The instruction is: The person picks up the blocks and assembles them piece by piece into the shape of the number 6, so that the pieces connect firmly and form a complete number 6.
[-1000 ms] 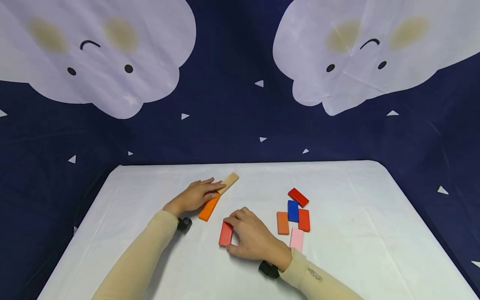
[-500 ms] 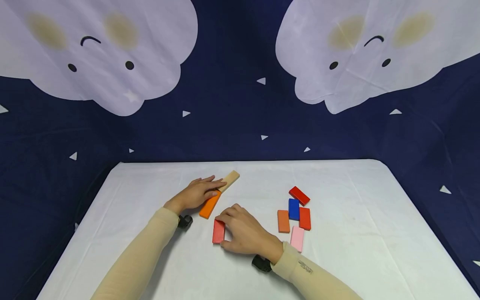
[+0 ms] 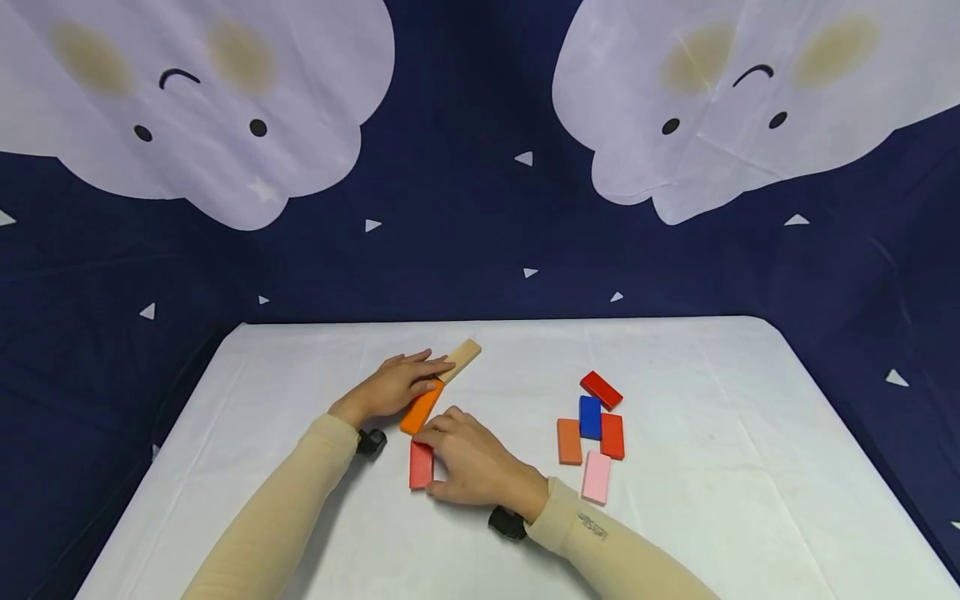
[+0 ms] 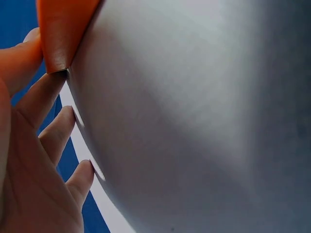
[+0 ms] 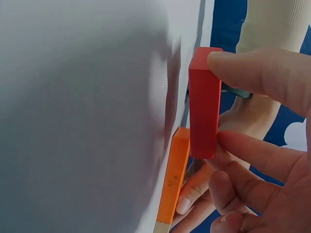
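A red block (image 3: 422, 464) is pinched by its two ends between the thumb and fingers of my right hand (image 3: 480, 458). In the right wrist view the red block (image 5: 204, 109) stands beside the near end of an orange block (image 5: 174, 177); whether they touch, I cannot tell. My left hand (image 3: 395, 386) rests with extended fingers where the orange block (image 3: 422, 408) meets a plain wood block (image 3: 462, 358). These two form a slanted line, end to end. The left wrist view has the left fingertips (image 4: 63, 121) by the orange block (image 4: 63, 34).
To the right lies a loose group on the white cloth (image 3: 697, 500): a dark red block (image 3: 602, 389), a blue block (image 3: 590, 417), another red block (image 3: 612, 436), an orange-brown block (image 3: 569, 442) and a pink block (image 3: 596, 477). Behind hangs a navy cloth (image 3: 450, 167) with clouds.
My right hand has carried the red block leftward, up to the near end of the orange block. The left hand has stayed in its place.
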`<state>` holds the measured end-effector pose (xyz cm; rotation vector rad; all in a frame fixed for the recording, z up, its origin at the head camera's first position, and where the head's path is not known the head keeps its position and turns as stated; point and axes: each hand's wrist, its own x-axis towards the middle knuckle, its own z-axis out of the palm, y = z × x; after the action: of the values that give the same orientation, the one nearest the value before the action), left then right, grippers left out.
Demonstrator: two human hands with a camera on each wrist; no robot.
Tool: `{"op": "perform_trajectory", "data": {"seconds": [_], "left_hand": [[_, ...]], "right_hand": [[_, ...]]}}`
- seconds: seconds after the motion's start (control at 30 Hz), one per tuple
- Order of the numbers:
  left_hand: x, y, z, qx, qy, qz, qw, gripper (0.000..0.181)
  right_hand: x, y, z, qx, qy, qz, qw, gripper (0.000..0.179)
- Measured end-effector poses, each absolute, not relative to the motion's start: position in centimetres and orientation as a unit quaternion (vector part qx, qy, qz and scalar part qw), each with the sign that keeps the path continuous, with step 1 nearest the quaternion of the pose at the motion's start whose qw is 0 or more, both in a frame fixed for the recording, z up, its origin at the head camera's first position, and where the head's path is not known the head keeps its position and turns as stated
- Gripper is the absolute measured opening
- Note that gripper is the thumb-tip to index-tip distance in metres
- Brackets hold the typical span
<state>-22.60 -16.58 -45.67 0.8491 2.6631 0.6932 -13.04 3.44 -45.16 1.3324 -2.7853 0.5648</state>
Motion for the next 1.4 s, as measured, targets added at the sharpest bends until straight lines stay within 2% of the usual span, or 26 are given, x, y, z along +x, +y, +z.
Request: {"op": "perform_trajectory", "data": {"seconds": [0.67,1.0,1.4], "left_hand": [[-22.7,-16.7,-46.0,0.306,0.915,0.236,0.116,0.045],[-22.7,-16.7,-45.9,0.304,0.914,0.240,0.119,0.045],[-22.6,-16.6,-45.7,0.301,0.915,0.240,0.121,0.045]], "right_hand": [[-13.5,1.7,-45.4,0.437,-0.888,0.142,-0.008,0.054],[-13.5,1.3,-45.2,0.432,-0.895,0.114,-0.001,0.058],[-13.6,1.2,-45.4,0.428,-0.896,0.116,-0.002,0.055]]}}
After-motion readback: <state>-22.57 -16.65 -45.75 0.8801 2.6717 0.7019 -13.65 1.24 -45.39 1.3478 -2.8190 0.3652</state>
